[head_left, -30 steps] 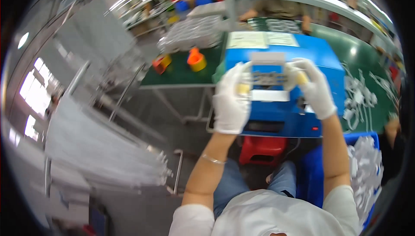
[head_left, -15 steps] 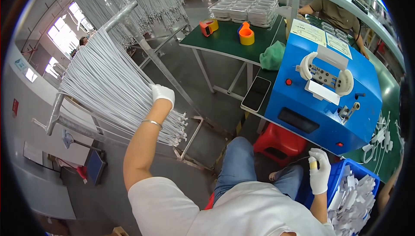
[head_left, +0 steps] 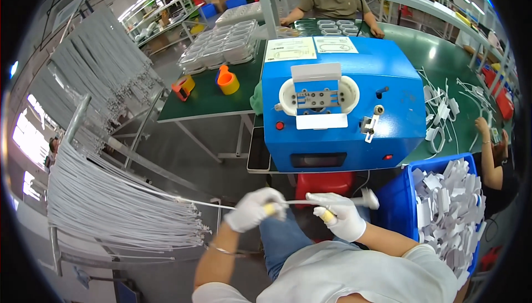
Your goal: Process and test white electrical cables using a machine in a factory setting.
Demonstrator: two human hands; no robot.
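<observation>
My left hand (head_left: pixel 257 210), in a white glove with yellow on a finger, is closed round a white cable (head_left: pixel 208 203). The cable runs from the bundle of hanging white cables (head_left: pixel 127 197) at the left, through that hand and across to my right hand (head_left: pixel 341 218). This second hand, also gloved and with yellow on a finger, pinches the same cable over my lap. Just past its fingers, a white end piece (head_left: pixel 369 199) sticks out, blurred by motion. Both hands are in front of the blue machine (head_left: pixel 354 159), below its front edge.
A blue bin (head_left: pixel 413 209) full of white pieces stands at the right. Green tables (head_left: pixel 210 103) carry clear trays (head_left: pixel 221 42), tape dispensers (head_left: pixel 227 80) and loose white cables (head_left: pixel 443 109). A red stool (head_left: pixel 327 184) is under the machine. Co-workers sit opposite and at the right.
My left hand has left the cable bundle and come toward my lap, drawing a cable along. My right hand has moved left from beside the bin onto this cable. The view has turned right.
</observation>
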